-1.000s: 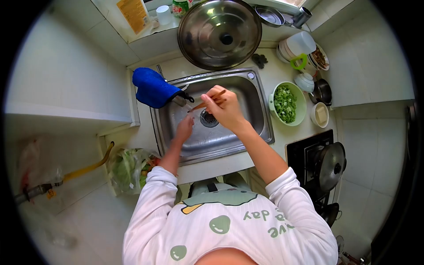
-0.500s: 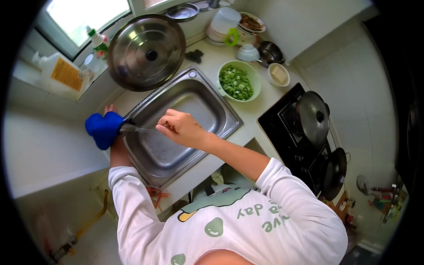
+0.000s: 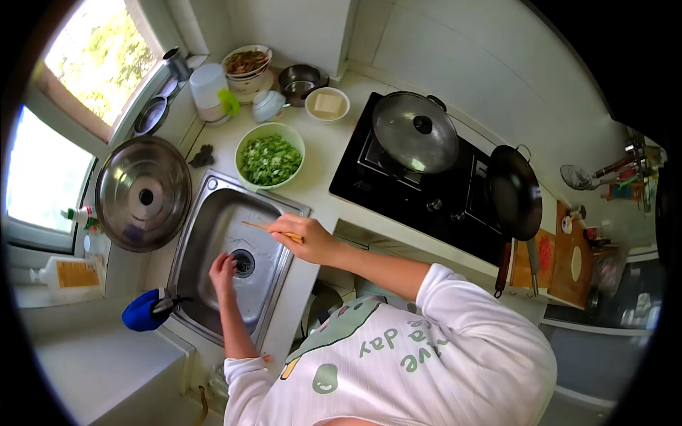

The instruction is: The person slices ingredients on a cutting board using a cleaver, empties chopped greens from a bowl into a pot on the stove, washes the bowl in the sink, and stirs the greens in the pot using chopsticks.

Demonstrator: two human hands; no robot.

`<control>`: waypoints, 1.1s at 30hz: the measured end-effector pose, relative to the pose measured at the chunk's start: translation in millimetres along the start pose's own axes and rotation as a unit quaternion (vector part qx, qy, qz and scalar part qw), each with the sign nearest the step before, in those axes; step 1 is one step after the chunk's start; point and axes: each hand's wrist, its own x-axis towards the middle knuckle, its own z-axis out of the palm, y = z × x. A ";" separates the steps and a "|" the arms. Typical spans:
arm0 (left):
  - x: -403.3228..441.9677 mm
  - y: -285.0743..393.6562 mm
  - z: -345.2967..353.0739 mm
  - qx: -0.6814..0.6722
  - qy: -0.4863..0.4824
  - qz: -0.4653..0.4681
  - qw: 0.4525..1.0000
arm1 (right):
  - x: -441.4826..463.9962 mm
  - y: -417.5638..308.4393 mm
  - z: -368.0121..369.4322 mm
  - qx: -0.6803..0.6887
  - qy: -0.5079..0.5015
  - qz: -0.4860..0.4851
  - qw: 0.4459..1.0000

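Note:
My right hand (image 3: 307, 238), above the sink's right edge, is closed around wooden chopsticks (image 3: 290, 236), whose thin ends point left over the basin. My left hand (image 3: 224, 268) is inside the steel sink (image 3: 229, 190), just left of the dark drain strainer (image 3: 243, 263). Its fingers are loosely curled, and nothing shows in them. At the sink's left rim is the faucet with a blue cover (image 3: 144, 310), apart from both hands. Beyond the sink stands a pale green bowl (image 3: 301, 153) of chopped greens (image 3: 270, 160).
A large steel lid (image 3: 135, 206) leans by the window. A small bowl with a pale block (image 3: 327, 104) stands near the black stove (image 3: 398, 181). The stove carries a lidded pan (image 3: 405, 135) and a dark wok (image 3: 513, 192). Cutting boards (image 3: 568, 263) lie at the far right.
My left hand has left the blue-covered faucet and moved into the sink. The water stream no longer shows. The view has turned right, and the chopsticks in my right hand now show clearly.

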 end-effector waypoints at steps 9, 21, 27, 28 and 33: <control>-84.2 238.3 389.2 0.282 -0.290 0.458 0.792 | -91.4 14.1 -128.2 -0.080 0.013 0.027 0.996; -112.9 168.6 692.9 0.799 -0.217 0.466 0.312 | -121.0 59.0 -220.2 -0.114 -0.066 -0.019 0.991; -130.6 177.7 697.4 0.845 -0.179 0.341 0.371 | -106.8 37.0 -242.6 0.073 -0.020 0.005 0.997; -128.0 180.0 694.2 0.824 -0.189 0.319 0.429 | -107.5 38.5 -243.4 0.071 -0.032 -0.003 0.997; -81.9 158.7 686.4 0.709 -0.228 0.365 0.558 | -103.4 48.2 -235.1 0.044 -0.042 -0.028 0.998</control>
